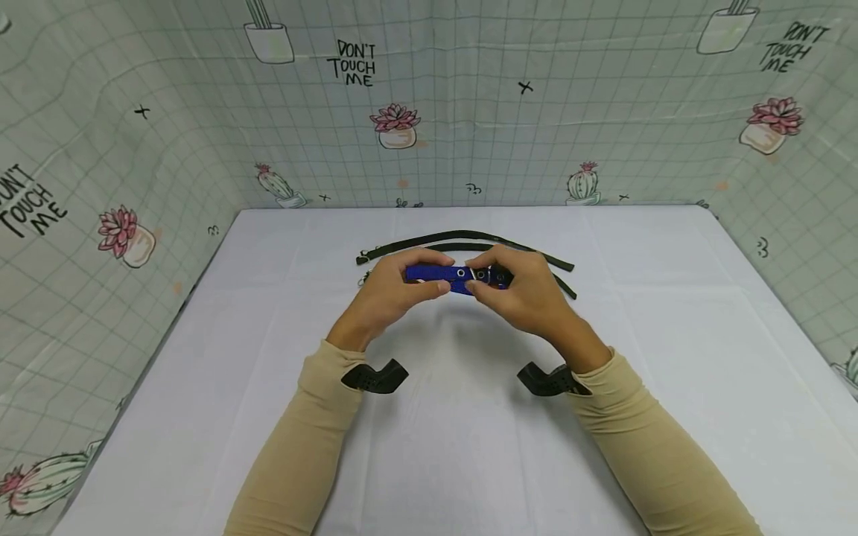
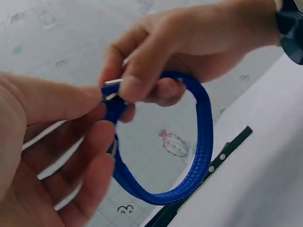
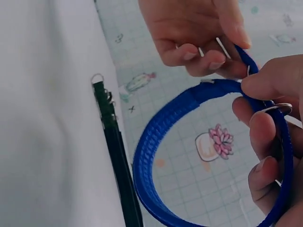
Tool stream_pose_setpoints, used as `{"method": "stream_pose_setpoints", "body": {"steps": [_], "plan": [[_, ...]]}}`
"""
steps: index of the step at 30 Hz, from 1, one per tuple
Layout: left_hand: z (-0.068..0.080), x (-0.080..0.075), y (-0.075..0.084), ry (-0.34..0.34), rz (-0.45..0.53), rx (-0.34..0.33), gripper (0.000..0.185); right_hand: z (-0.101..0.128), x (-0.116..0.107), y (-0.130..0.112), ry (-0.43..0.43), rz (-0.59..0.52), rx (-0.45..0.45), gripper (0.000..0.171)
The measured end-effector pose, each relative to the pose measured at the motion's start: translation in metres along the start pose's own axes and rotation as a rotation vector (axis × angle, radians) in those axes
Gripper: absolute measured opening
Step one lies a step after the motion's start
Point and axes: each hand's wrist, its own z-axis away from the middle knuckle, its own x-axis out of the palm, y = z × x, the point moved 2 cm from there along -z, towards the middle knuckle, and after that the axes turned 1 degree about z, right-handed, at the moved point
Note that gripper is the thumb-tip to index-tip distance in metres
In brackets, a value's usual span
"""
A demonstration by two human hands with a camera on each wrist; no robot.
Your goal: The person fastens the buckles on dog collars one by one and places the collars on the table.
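A blue collar (image 1: 439, 273) with metal eyelets and a buckle is held up between both hands, bent into a loop. My left hand (image 1: 392, 286) pinches the strap near its free end between thumb and fingers. The right hand (image 1: 532, 294) grips the collar at the buckle end, thumb pressed on the strap. In the right wrist view the strap's tip (image 3: 246, 57) sticks up by the left thumb, and a metal D-ring (image 3: 284, 108) shows between the right fingers. The loop (image 2: 204, 123) hangs open below the hands in the left wrist view. Fingers partly hide the buckle.
Two dark green collars lie behind the hands on the white table (image 1: 201, 417): a farther collar (image 1: 462, 234) and a nearer collar (image 1: 566, 287), partly covered by the hands. A printed grid cloth (image 1: 456, 149) rises behind the table and at both sides.
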Motion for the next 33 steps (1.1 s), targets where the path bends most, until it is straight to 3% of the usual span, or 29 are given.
{"method": "stream_pose_setpoints", "body": {"steps": [5, 9, 13, 16, 21, 24, 28, 33], "plan": [[0.002, 0.007, 0.003, 0.090, -0.121, 0.217, 0.022, 0.000, -0.003, -0.004, -0.017, -0.151, 0.167, 0.021], [0.002, 0.010, 0.005, 0.185, -0.239, 0.425, 0.020, 0.000, -0.002, -0.006, -0.028, -0.236, 0.216, 0.021], [0.002, 0.013, 0.006, 0.231, -0.282, 0.517, 0.018, 0.000, -0.004, -0.008, -0.035, -0.264, 0.220, 0.022], [0.002, 0.015, 0.007, 0.219, -0.211, 0.482, 0.016, -0.001, -0.005, -0.010, -0.045, -0.296, 0.227, 0.023], [0.001, 0.016, 0.008, 0.129, 0.101, 0.349, 0.014, -0.003, -0.007, -0.012, -0.111, -0.453, 0.290, 0.023], [0.000, 0.017, 0.011, 0.104, 0.230, 0.280, 0.015, -0.003, -0.008, -0.013, -0.150, -0.547, 0.343, 0.023], [0.002, 0.019, 0.014, 0.110, 0.300, 0.230, 0.014, -0.004, -0.009, -0.015, -0.166, -0.634, 0.382, 0.022], [0.005, 0.023, 0.016, 0.136, 0.313, 0.211, 0.012, -0.004, -0.011, -0.017, -0.165, -0.679, 0.403, 0.019]]}}
